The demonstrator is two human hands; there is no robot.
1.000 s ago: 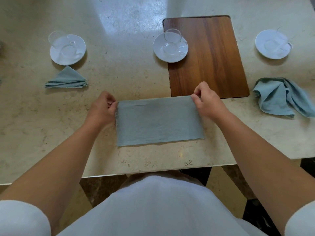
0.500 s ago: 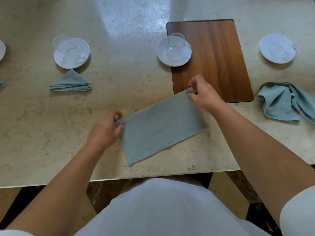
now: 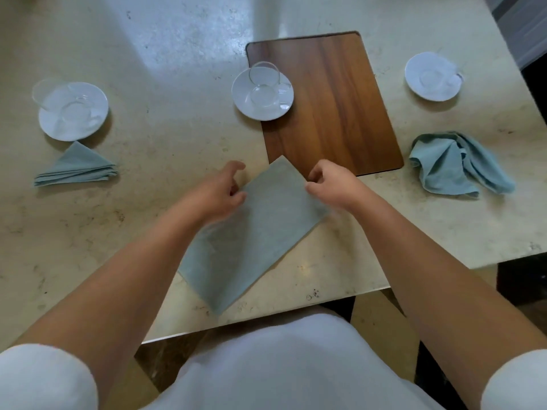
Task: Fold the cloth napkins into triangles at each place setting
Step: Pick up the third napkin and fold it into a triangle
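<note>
Subject: napkin (image 3: 254, 232), folded to a rectangle, flat on the table (image 3: 148, 202) in front of the person. Its long axis runs diagonally from near left to far right. The far corner just overlaps the near left corner of the wooden board (image 3: 325, 99).

Both hands sit at the far end. The left hand (image 3: 220, 190) is at the left long edge, just short of the far corner. The right hand (image 3: 331, 184) is at the far short edge, and neither is clearly nearer. In my judgement, any diagonal fold toward the near end starts from this far corner.

Right hand: fingers curled, thumb and forefinger closed on the short edge, which reads as a pinch. Left hand: half open, thumb apart from the fingers and fingertips at the cloth edge. It is motion-blurred, so a grip cannot be confirmed.

The left forearm hides part of the left long edge. A finished folded triangle (image 3: 77, 167) lies far left and a crumpled napkin (image 3: 455, 164) far right.
</note>
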